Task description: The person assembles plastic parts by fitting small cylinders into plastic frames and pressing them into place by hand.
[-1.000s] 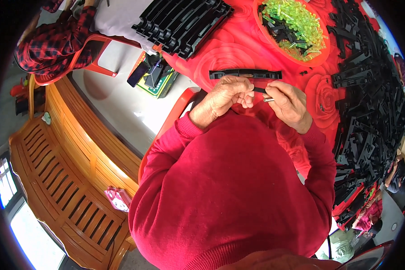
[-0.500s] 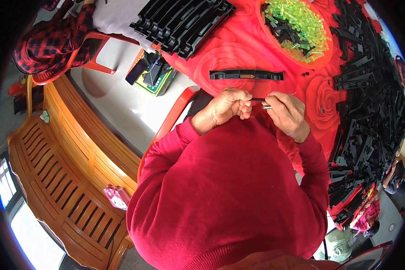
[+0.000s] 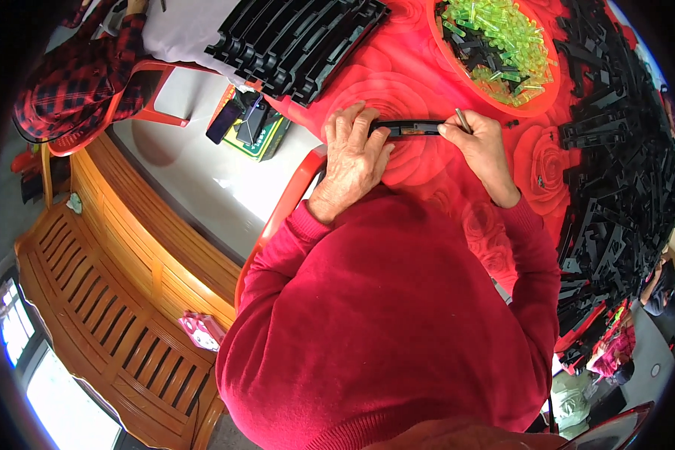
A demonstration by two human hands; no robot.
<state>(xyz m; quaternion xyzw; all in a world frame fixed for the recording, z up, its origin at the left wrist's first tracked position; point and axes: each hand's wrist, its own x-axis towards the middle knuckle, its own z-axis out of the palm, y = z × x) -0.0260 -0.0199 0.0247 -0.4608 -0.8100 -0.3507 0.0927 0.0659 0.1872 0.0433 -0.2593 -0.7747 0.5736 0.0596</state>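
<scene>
On the red rose-patterned tablecloth in front of me lies a long, slightly curved black plastic strip. My left hand is over its left end, fingers bent around it and hiding that end. At the other end, my right hand pinches a thin metal rod-like tool that sticks up between thumb and fingers. The right thumb touches the strip's right end. Whether a small part sits under the fingers is hidden.
Several similar black strips lie in a row at the far left. A red-orange bowl holds yellow-green clear pieces and black ones. Black parts heap along the right. A person in a checked shirt sits at far left, near a wooden bench.
Both hands have moved forward from near my chest, where they held a small dark piece between them, onto the black strip. The left hand has come over its left end, the right over its right.
</scene>
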